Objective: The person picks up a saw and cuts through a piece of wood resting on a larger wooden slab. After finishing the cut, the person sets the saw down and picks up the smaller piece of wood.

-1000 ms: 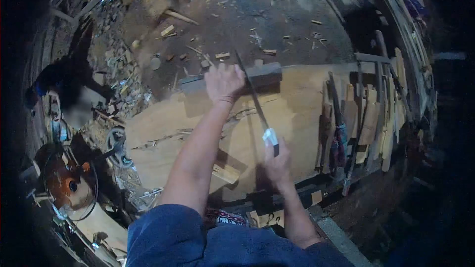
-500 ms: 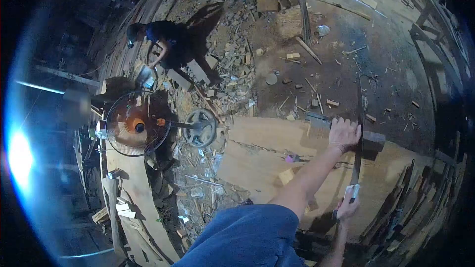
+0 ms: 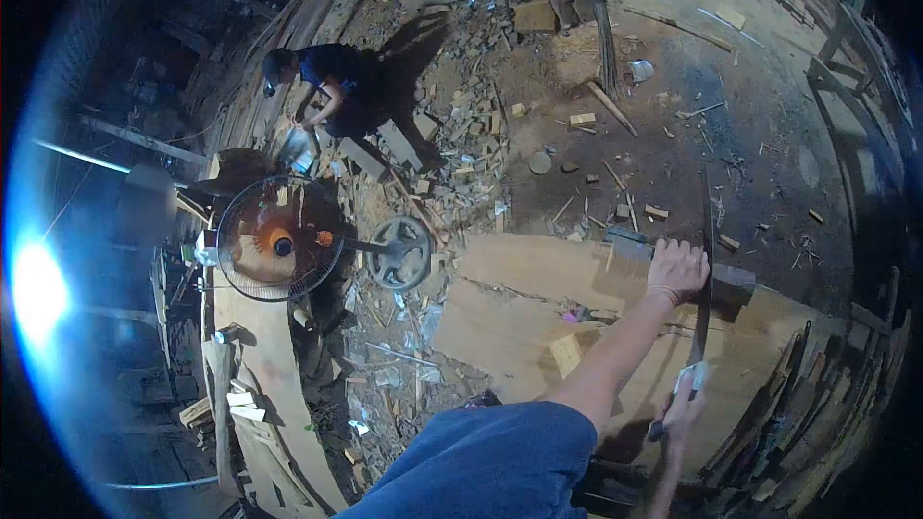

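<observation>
My right hand [image 3: 684, 411] is closed around the pale handle of a handsaw [image 3: 706, 231]. The long, narrow blade points away from me and crosses a wood block [image 3: 736, 278], just right of my left hand [image 3: 679, 267]. That left hand presses down on the block from above, fingers bent over it and close beside the blade. The block lies across a broad wooden board [image 3: 500, 327]. Near its left end is a dark flat bar [image 3: 627, 234]. A small pink item [image 3: 575, 314] and a light wood offcut [image 3: 565, 356] lie on the board.
A round caged fan [image 3: 279, 240] with a wheel-like base [image 3: 399, 255] stands left of the board. Farther back, another person [image 3: 332, 77] bends over wood scraps. Several thin strips [image 3: 817, 413] lie at the right. Small offcuts dot the dirt floor.
The saw and my right hand have drawn back slightly toward me. My left hand stays on the block. The whole view has shifted a little, and the other person's arm has moved.
</observation>
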`<state>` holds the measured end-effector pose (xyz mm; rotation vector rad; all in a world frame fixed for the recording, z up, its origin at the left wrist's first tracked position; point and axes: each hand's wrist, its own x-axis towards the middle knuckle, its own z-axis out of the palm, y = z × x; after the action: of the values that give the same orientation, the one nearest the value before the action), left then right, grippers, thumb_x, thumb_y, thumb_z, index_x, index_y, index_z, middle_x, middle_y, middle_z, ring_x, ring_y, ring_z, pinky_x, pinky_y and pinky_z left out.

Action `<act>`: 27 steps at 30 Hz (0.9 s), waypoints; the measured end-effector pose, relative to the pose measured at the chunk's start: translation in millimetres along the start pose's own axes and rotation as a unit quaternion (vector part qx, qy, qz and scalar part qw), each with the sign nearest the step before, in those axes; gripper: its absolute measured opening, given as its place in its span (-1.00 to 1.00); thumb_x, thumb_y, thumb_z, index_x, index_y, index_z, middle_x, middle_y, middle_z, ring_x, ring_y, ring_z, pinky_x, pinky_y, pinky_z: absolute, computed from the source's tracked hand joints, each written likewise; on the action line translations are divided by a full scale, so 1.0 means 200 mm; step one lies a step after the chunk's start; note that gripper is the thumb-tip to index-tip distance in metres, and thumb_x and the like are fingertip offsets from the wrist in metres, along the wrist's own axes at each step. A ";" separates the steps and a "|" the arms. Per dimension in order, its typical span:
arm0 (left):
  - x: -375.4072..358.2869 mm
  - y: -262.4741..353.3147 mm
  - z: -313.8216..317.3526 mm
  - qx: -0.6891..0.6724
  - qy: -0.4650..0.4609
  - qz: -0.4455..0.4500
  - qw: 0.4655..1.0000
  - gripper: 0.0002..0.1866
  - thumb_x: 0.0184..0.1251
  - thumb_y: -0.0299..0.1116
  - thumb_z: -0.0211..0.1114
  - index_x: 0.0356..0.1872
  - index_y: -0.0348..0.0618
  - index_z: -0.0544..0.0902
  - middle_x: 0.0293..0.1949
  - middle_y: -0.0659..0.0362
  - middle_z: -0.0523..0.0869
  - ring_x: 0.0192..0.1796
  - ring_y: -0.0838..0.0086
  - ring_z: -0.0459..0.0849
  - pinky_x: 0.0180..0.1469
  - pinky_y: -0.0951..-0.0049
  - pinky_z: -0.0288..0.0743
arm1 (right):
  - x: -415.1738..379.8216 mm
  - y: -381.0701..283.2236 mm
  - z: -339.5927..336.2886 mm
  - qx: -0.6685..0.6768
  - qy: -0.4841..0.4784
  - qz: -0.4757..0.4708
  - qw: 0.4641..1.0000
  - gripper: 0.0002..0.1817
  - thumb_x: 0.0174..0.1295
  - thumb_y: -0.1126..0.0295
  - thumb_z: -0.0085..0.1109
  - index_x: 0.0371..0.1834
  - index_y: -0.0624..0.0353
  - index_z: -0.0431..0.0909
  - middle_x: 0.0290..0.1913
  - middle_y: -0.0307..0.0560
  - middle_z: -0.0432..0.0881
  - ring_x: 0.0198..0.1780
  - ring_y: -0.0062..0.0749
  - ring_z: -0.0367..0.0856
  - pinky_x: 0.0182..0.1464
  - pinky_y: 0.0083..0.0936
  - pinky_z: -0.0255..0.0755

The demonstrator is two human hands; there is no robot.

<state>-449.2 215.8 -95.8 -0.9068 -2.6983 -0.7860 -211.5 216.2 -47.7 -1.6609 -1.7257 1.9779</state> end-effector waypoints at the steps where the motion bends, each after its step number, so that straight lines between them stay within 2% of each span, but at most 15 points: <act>1: 0.00 0.00 -0.01 0.003 -0.014 -0.003 1.000 -0.71 0.30 -0.16 0.15 -0.55 -0.05 0.65 -0.49 0.10 0.63 -0.35 0.24 0.59 -0.18 0.17 0.33 | -0.02 -0.06 -0.01 0.002 0.001 0.002 1.000 -0.66 0.46 0.07 0.03 -0.16 0.16 0.46 -0.71 -0.30 0.36 -0.76 -0.60 0.34 -0.79 -0.55 0.17; 4: 0.00 0.00 -0.01 0.005 -0.031 -0.004 1.000 -0.71 0.30 -0.16 0.14 -0.54 -0.04 0.66 -0.47 0.10 0.64 -0.33 0.24 0.60 -0.18 0.17 0.33 | -0.04 -0.12 -0.03 -0.042 -0.013 0.012 0.999 -0.65 0.47 0.07 0.00 -0.20 0.17 0.47 -0.75 -0.31 0.33 -0.76 -0.58 0.34 -0.79 -0.52 0.17; 7: 0.00 0.01 -0.01 0.005 -0.034 -0.009 0.999 -0.71 0.30 -0.15 0.14 -0.53 -0.04 0.66 -0.47 0.10 0.65 -0.33 0.24 0.60 -0.18 0.17 0.33 | 0.06 0.20 -0.06 -0.043 0.002 -0.062 0.997 -0.60 0.47 0.03 -0.03 -0.20 0.21 0.46 -0.73 -0.27 0.36 -0.76 -0.58 0.33 -0.77 -0.52 0.19; 8: 0.01 0.01 -0.01 0.005 -0.032 -0.012 0.999 -0.71 0.30 -0.15 0.14 -0.53 -0.04 0.66 -0.47 0.10 0.65 -0.33 0.24 0.60 -0.18 0.17 0.33 | 0.06 0.20 -0.01 -0.050 0.058 -0.143 0.987 -0.56 0.48 -0.02 -0.06 -0.31 0.16 0.41 -0.73 -0.30 0.33 -0.78 -0.58 0.29 -0.77 -0.53 0.15; 10: 0.01 0.01 -0.01 0.011 -0.030 -0.015 0.999 -0.71 0.30 -0.16 0.14 -0.54 -0.04 0.66 -0.48 0.10 0.64 -0.33 0.24 0.60 -0.18 0.18 0.33 | 0.04 0.19 0.02 -0.055 0.110 -0.222 0.967 -0.51 0.49 -0.08 -0.10 -0.42 0.11 0.36 -0.73 -0.34 0.31 -0.79 -0.59 0.25 -0.77 -0.55 0.12; 12: 0.01 0.01 -0.02 0.012 -0.029 -0.016 0.999 -0.71 0.30 -0.16 0.14 -0.55 -0.04 0.66 -0.48 0.11 0.64 -0.34 0.24 0.59 -0.17 0.18 0.32 | -0.12 0.02 0.04 0.037 0.082 -0.066 0.994 -0.49 0.51 -0.09 -0.15 -0.44 0.11 0.36 -0.74 -0.33 0.30 -0.79 -0.59 0.25 -0.76 -0.57 0.11; 15: 0.01 0.01 -0.02 -0.002 -0.018 -0.021 1.000 -0.71 0.29 -0.16 0.14 -0.55 -0.04 0.66 -0.50 0.11 0.63 -0.34 0.24 0.59 -0.17 0.18 0.32 | -0.15 0.03 -0.01 0.046 0.044 -0.086 0.994 -0.48 0.53 -0.08 -0.20 -0.43 0.11 0.37 -0.75 -0.33 0.29 -0.79 -0.61 0.26 -0.76 -0.58 0.10; 17: 0.02 0.00 -0.02 0.001 -0.084 -0.024 0.996 -0.74 0.31 -0.17 0.11 -0.36 -0.08 0.68 -0.43 0.05 0.64 -0.27 0.20 0.60 -0.09 0.12 0.34 | -0.08 0.12 -0.06 0.051 0.028 -0.100 0.993 -0.53 0.52 -0.04 -0.15 -0.37 0.15 0.39 -0.73 -0.32 0.29 -0.77 -0.61 0.28 -0.75 -0.59 0.13; 18: 0.02 -0.01 -0.02 0.001 -0.085 -0.026 0.996 -0.74 0.31 -0.17 0.11 -0.36 -0.08 0.68 -0.43 0.05 0.64 -0.27 0.20 0.60 -0.09 0.12 0.34 | -0.05 0.13 -0.07 0.057 0.016 -0.109 0.992 -0.57 0.52 0.01 -0.10 -0.30 0.18 0.41 -0.71 -0.31 0.30 -0.76 -0.62 0.30 -0.74 -0.60 0.17; 20: 0.01 0.00 -0.02 -0.023 0.011 -0.011 1.000 -0.72 0.26 -0.17 0.15 -0.56 -0.05 0.65 -0.51 0.09 0.61 -0.36 0.23 0.58 -0.17 0.16 0.32 | 0.05 0.09 -0.04 0.032 0.010 -0.116 0.993 -0.57 0.51 0.01 -0.09 -0.29 0.18 0.43 -0.70 -0.32 0.32 -0.75 -0.63 0.32 -0.73 -0.61 0.17; 22: -0.02 0.00 0.01 -0.024 0.008 -0.010 1.000 -0.74 0.24 -0.18 0.15 -0.56 -0.04 0.65 -0.52 0.09 0.61 -0.36 0.22 0.59 -0.17 0.15 0.33 | 0.09 -0.01 0.02 0.010 0.004 -0.128 0.992 -0.57 0.51 0.01 -0.09 -0.27 0.19 0.45 -0.69 -0.32 0.34 -0.74 -0.64 0.33 -0.73 -0.63 0.16; 24: 0.01 -0.02 0.00 0.009 -0.014 0.003 1.000 -0.77 0.21 -0.21 0.15 -0.54 -0.03 0.67 -0.54 0.10 0.62 -0.40 0.20 0.60 -0.22 0.11 0.36 | 0.10 -0.09 0.05 0.050 0.019 -0.081 0.995 -0.57 0.48 0.01 -0.05 -0.27 0.18 0.50 -0.66 -0.30 0.42 -0.70 -0.59 0.41 -0.67 -0.59 0.23; 25: 0.01 -0.01 -0.01 0.027 -0.045 0.021 0.998 -0.79 0.19 -0.21 0.15 -0.52 -0.02 0.68 -0.55 0.10 0.63 -0.43 0.19 0.60 -0.27 0.09 0.37 | 0.13 0.07 0.03 0.050 0.040 -0.079 0.995 -0.57 0.48 0.01 -0.05 -0.27 0.18 0.50 -0.66 -0.30 0.42 -0.70 -0.59 0.41 -0.67 -0.59 0.23; 26: 0.01 -0.03 0.06 0.056 -0.054 0.023 0.997 -0.79 0.17 -0.21 0.16 -0.50 0.00 0.70 -0.53 0.11 0.66 -0.47 0.18 0.62 -0.42 0.09 0.37 | 0.20 0.36 -0.02 -0.034 0.081 -0.203 0.975 -0.53 0.48 -0.03 -0.06 -0.27 0.21 0.51 -0.67 -0.31 0.39 -0.70 -0.62 0.37 -0.67 -0.57 0.20; 27: 0.00 -0.01 -0.01 0.101 -0.065 0.053 0.991 -0.79 0.17 -0.22 0.16 -0.54 0.01 0.68 -0.52 0.10 0.69 -0.50 0.21 0.65 -0.52 0.11 0.35 | 0.09 0.33 -0.09 -0.079 0.075 -0.229 0.967 -0.50 0.47 -0.07 -0.06 -0.27 0.22 0.51 -0.68 -0.31 0.39 -0.69 -0.63 0.36 -0.66 -0.56 0.20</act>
<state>-450.0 213.7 -94.1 -1.0751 -2.7485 -0.4367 -168.6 215.3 -103.4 -1.2522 -2.0219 1.5075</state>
